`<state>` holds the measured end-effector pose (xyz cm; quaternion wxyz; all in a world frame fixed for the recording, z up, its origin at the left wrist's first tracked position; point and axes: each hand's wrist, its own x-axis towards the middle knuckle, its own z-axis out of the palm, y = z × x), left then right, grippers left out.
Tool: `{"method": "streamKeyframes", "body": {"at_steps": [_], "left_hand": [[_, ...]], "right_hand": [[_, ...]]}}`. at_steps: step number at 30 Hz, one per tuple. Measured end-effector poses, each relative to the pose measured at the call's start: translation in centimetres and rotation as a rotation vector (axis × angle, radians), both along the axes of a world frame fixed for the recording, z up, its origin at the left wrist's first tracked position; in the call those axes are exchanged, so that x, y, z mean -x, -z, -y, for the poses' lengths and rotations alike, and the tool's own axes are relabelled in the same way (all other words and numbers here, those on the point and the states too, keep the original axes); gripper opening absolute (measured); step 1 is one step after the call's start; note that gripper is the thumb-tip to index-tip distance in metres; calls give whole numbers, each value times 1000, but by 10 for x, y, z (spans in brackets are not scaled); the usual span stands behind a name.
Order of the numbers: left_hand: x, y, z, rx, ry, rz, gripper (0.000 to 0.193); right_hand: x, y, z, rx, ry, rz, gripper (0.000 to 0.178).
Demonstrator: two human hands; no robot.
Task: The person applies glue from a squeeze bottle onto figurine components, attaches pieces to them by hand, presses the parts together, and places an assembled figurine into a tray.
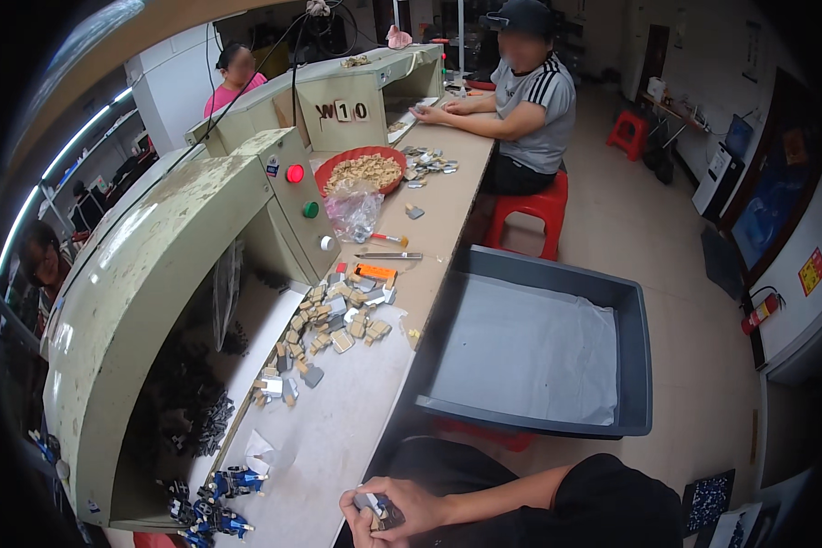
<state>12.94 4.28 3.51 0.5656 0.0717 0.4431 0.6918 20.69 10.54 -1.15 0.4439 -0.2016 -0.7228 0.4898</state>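
Note:
Close to my lap, both of my hands meet at the table's near edge around a small grey-and-tan piece (367, 501). My right hand (411, 505) wraps its fingers about it, with the forearm coming in from the right. On the other side, my left hand (354, 522) pinches the same piece, and is partly cut off by the lower edge. Similar small grey, white and tan pieces (342, 340) lie heaped on the worktable (338, 429). Left of my hands, several blue-and-black figure-like parts (224, 511) lie together.
A pale green hooded booth (155, 247) with dark parts inside stands along the left. Beyond the heap lie an orange-handled cutter (375, 271), a knife (387, 256), a brush (389, 239) and a red basket (365, 169). A grey tub (530, 347) is at right; a co-worker (530, 110) sits farther along.

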Motion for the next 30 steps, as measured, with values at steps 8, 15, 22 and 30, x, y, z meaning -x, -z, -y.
{"method": "streamKeyframes", "body": {"at_steps": [8, 15, 22, 30], "left_hand": [[2, 6, 3, -2, -27, 19, 37], [4, 10, 2, -13, -34, 48, 37], [6, 13, 4, -35, -26, 22, 41], [4, 17, 6, -147, -39, 59, 35]], "right_hand": [[2, -1, 1, -26, 13, -34, 58], [2, -2, 0, -40, 13, -5, 59], [6, 3, 6, -27, 13, -9, 62], [2, -9, 4, -52, 11, -10, 59]]}}
